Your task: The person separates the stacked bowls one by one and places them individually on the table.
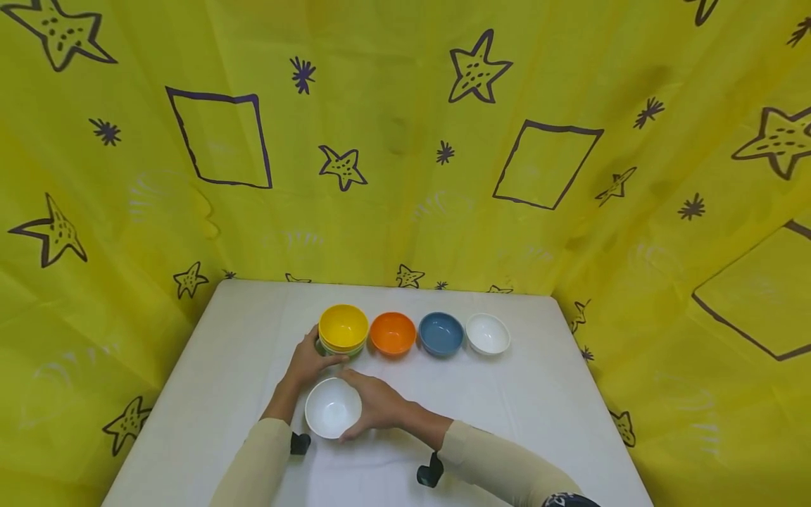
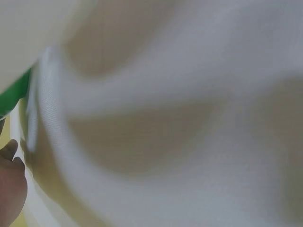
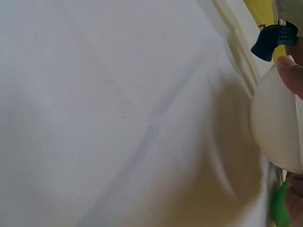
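White bowl (image 1: 332, 409) in right hand (image 1: 378, 403), one stack (image 1: 343, 329) in left hand (image 1: 310, 360) — three bowls (image 1: 441, 334)

The head view looks forward and down the table (image 1: 538, 408); both wrist views face it closely, sharing a green bowl (image 3: 280, 205).

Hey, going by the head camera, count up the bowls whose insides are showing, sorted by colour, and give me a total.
Yellow bowl: 1
Orange bowl: 1
Blue bowl: 1
White: 2, the held bowl and the far-right bowl
Total: 5
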The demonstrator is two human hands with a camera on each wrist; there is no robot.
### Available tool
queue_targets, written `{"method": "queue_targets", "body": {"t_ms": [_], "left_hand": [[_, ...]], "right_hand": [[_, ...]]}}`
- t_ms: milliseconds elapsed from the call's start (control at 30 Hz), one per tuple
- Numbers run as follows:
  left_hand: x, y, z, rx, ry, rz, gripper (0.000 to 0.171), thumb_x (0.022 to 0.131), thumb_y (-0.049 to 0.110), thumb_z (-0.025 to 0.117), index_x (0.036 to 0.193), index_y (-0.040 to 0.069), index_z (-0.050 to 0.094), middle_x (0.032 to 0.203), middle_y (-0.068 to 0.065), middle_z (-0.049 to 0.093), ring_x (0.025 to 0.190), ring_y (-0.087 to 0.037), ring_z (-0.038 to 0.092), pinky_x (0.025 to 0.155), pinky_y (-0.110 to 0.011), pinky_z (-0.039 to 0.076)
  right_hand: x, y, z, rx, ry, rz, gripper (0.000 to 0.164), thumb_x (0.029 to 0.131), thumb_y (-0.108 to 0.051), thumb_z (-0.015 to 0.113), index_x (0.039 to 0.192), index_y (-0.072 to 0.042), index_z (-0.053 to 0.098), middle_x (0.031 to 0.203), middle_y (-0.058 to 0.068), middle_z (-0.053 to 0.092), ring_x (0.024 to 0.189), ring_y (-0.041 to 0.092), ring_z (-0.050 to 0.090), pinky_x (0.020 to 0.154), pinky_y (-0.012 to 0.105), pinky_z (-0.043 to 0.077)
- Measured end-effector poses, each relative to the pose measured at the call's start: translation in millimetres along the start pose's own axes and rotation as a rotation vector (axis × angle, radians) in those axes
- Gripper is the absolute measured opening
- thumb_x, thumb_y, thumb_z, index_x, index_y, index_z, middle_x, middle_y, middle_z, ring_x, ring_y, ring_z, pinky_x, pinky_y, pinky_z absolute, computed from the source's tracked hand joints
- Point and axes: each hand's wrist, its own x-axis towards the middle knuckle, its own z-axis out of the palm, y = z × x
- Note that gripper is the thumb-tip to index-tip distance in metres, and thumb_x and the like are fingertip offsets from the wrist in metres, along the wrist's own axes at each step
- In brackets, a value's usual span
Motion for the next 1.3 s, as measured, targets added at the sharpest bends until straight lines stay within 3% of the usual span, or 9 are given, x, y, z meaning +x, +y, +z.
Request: {"method": "queue_targets", "body": {"t_ms": [300,500,700,800,967,1067,1167,1300], "left_hand": [[1.9,-0.5,0.1,0.002,-0.001,0.007,0.11,0.08,0.036,0.094,0.163,0.004,0.03,0.165,-0.024,0.036,0.153,-0.044,0.03,0.125,-0.062,0.02],[5.2,1.1,0.4,0.009,0.011,0.016,0.108,0.081,0.035,0.093,0.164,0.006,0.03,0.165,-0.022,0.036,0.154,-0.043,0.029,0.126,-0.06,0.019],[5.0,1.3,1.3,0.022,0.003,0.002,0.108,0.082,0.035,0.092,0.164,0.005,0.029,0.165,-0.023,0.035,0.154,-0.044,0.029,0.126,-0.061,0.019],[4.1,0.2,1.1,0.021,0.007,0.005,0.106,0.083,0.032,0.091,0.164,0.003,0.03,0.164,-0.025,0.037,0.152,-0.045,0.031,0.125,-0.062,0.019],[4.1,-2.2,1.9,0.004,0.008,0.023,0.101,0.084,0.028,0.091,0.163,0.004,0.033,0.162,-0.024,0.04,0.152,-0.044,0.032,0.126,-0.063,0.017],[4.5,-2.8,3.1,0.006,0.0,0.005,0.103,0.083,0.033,0.092,0.164,0.007,0.032,0.164,-0.022,0.039,0.153,-0.043,0.03,0.125,-0.064,0.016],[4.3,-2.5,3.7,0.015,-0.002,-0.017,0.105,0.083,0.035,0.092,0.165,0.009,0.03,0.165,-0.022,0.037,0.153,-0.044,0.029,0.125,-0.065,0.017],[2.8,-2.5,3.7,0.023,-0.007,-0.034,0.106,0.083,0.034,0.092,0.165,0.009,0.03,0.165,-0.022,0.038,0.153,-0.044,0.03,0.124,-0.065,0.019]], "right_hand": [[7,2,7,-0.003,0.003,-0.029,0.108,0.069,-0.045,0.099,0.154,-0.007,0.045,0.148,0.004,0.056,0.124,0.011,0.059,0.104,0.022,0.049],[12,0,6,-0.042,0.021,-0.068,0.109,0.069,-0.048,0.099,0.154,-0.006,0.044,0.15,0.005,0.055,0.128,0.012,0.058,0.107,0.022,0.048],[11,-4,3,-0.029,0.027,-0.009,0.112,0.072,-0.054,0.095,0.159,-0.008,0.041,0.157,0.005,0.051,0.136,0.015,0.054,0.11,0.028,0.048],[10,-8,-5,0.011,0.104,-0.003,0.106,0.076,-0.054,0.092,0.159,-0.01,0.043,0.158,0.005,0.052,0.139,0.018,0.053,0.112,0.035,0.048],[20,-7,-30,0.06,0.388,-0.059,0.077,0.086,-0.035,0.089,0.149,-0.006,0.055,0.149,0.01,0.06,0.136,0.026,0.058,0.114,0.04,0.047],[30,-2,-48,0.058,0.518,-0.043,0.075,0.087,-0.029,0.089,0.147,-0.002,0.054,0.15,0.015,0.058,0.137,0.031,0.057,0.114,0.043,0.047],[39,4,-65,0.054,0.549,0.035,0.084,0.086,-0.036,0.088,0.152,-0.003,0.049,0.157,0.016,0.051,0.142,0.034,0.051,0.115,0.049,0.046],[49,13,-77,0.062,0.483,0.159,0.097,0.085,-0.05,0.086,0.16,-0.007,0.041,0.165,0.015,0.041,0.152,0.034,0.038,0.118,0.057,0.04]]}}
